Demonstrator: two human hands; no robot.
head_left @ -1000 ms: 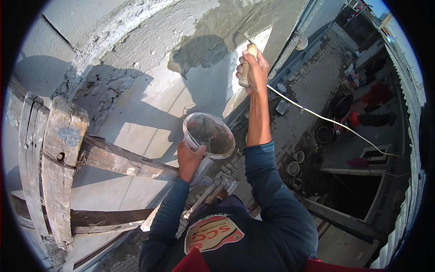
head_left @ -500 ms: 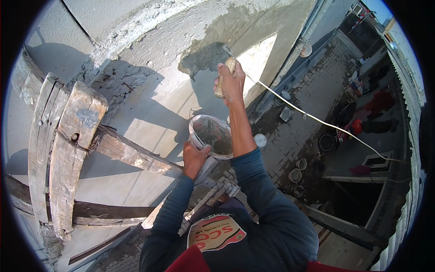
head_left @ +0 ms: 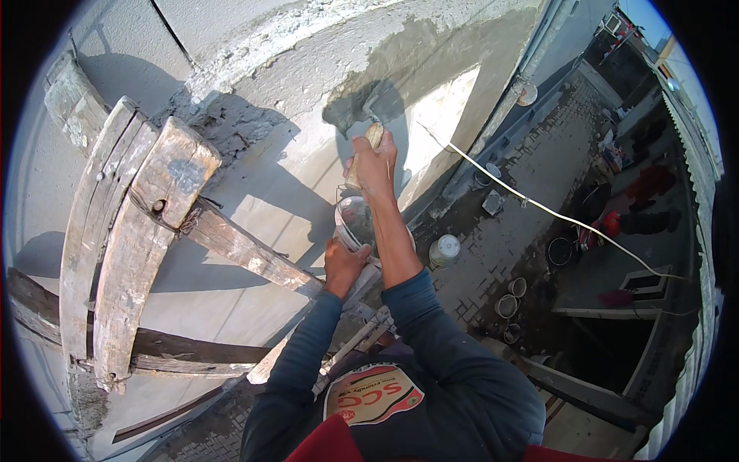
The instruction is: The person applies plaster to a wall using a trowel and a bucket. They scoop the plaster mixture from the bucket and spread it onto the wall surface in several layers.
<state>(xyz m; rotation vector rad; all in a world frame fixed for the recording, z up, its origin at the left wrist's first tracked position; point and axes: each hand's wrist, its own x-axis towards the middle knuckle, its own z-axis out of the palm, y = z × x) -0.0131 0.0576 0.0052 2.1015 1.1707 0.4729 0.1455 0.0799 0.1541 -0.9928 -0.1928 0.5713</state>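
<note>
My right hand [head_left: 374,168] is closed round the wooden handle of a trowel [head_left: 376,134]. The trowel's metal end points at a patch of dark wet plaster [head_left: 419,55] on the wall; whether it touches the wall I cannot tell. Below that, my left hand [head_left: 344,266] grips the near-left rim of a bucket [head_left: 356,217]. Grey mortar smears the bucket's inside. My right forearm crosses over the bucket and hides part of its opening.
Rough timber posts [head_left: 150,254] tied with wire stand at left, joined by a crossbar [head_left: 250,250]. A pale cable [head_left: 531,202] runs across the right side. Far below lies a paved alley [head_left: 493,246] with a white pail [head_left: 445,250], several buckets and a person in red [head_left: 647,185].
My right hand and the trowel have come down and left, closer to the bucket. My left hand still grips the rim. The whole view has shifted slightly.
</note>
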